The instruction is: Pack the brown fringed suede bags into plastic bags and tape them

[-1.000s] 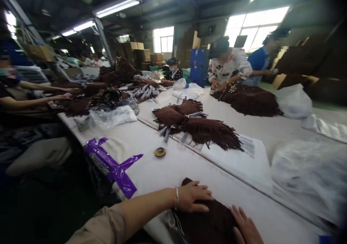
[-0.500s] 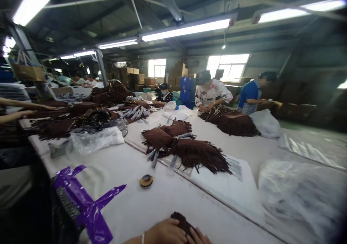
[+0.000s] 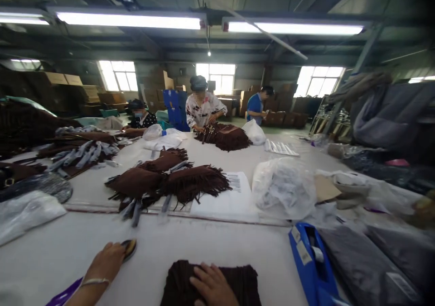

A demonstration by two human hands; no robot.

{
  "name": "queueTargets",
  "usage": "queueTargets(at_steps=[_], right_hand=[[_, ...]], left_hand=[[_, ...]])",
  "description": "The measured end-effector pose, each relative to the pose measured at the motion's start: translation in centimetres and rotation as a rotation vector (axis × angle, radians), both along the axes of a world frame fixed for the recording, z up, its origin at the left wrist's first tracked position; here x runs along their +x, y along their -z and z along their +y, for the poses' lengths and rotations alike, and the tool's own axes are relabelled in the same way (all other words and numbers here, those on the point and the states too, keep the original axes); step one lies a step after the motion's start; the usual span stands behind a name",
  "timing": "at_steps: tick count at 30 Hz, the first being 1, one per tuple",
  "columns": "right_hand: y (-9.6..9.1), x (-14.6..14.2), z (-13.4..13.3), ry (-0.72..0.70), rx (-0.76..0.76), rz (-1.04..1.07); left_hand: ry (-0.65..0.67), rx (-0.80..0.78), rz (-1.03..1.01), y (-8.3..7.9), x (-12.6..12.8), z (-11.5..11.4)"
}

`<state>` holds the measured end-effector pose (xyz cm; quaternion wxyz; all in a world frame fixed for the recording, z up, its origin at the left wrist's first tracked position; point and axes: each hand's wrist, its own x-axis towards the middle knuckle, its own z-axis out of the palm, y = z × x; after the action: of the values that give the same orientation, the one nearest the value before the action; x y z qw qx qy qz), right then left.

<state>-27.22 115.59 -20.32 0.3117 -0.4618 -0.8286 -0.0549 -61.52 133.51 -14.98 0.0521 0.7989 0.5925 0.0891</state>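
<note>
My left hand (image 3: 106,263) reaches out at the lower left, its fingers closed on a small round brown and tan disc (image 3: 130,247) that lies on the white table (image 3: 61,251). Fingers spread, my right hand (image 3: 212,285) lies flat on a dark brown suede piece (image 3: 176,281) at the bottom middle. A bracelet (image 3: 95,281) circles my left wrist. Beyond them, several brown fringed suede bags (image 3: 170,181) lie in a heap on the table.
A blue tape dispenser (image 3: 311,263) stands right of my hands, beside grey bags (image 3: 370,265). White printed plastic bags (image 3: 234,193) and a crumpled clear bag (image 3: 283,186) lie behind. Purple tape (image 3: 63,294) shows at the lower left. Three other people (image 3: 204,107) work at the far end.
The view has swung to the right. My left hand left the brown suede piece and went out left to the round disc. My right hand stays flat on the piece.
</note>
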Motion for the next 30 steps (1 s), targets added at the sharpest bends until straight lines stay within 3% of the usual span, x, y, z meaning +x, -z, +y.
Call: queueTargets(at_steps=[3,6,8,10,13,16,18,21,30], right_hand=[[-3.6,0.5,-1.6,-0.013,-0.366,0.044],[-5.3,0.8,-2.1,-0.028,-0.512,0.112],[-5.1,0.8,-2.0,-0.04,-0.539,0.123],[-4.5,0.8,-1.7,-0.044,-0.541,0.119],[-3.8,1.0,-1.4,-0.05,-0.52,0.098],[-3.4,1.1,-1.1,-0.052,-0.493,0.079],[-3.3,1.1,-1.0,-0.05,-0.484,0.072],[-3.2,1.2,-0.8,-0.057,-0.463,0.075],[-1.7,1.2,-0.4,-0.058,-0.393,0.088]], left_hand=[[-0.088,-0.071,0.255,-1.5,0.5,0.4],[-0.047,-0.072,0.292,-3.4,3.1,0.5],[0.083,0.037,0.214,-4.6,7.1,0.3],[0.315,0.135,0.106,-5.1,12.8,0.2],[0.609,0.12,0.107,-4.2,22.2,0.8],[0.66,0.043,0.162,-1.8,29.3,2.0],[0.654,-0.008,0.172,-0.2,31.9,2.8],[0.638,-0.075,0.154,0.7,32.8,4.2],[0.507,-0.312,-0.11,-0.8,30.1,9.0]])
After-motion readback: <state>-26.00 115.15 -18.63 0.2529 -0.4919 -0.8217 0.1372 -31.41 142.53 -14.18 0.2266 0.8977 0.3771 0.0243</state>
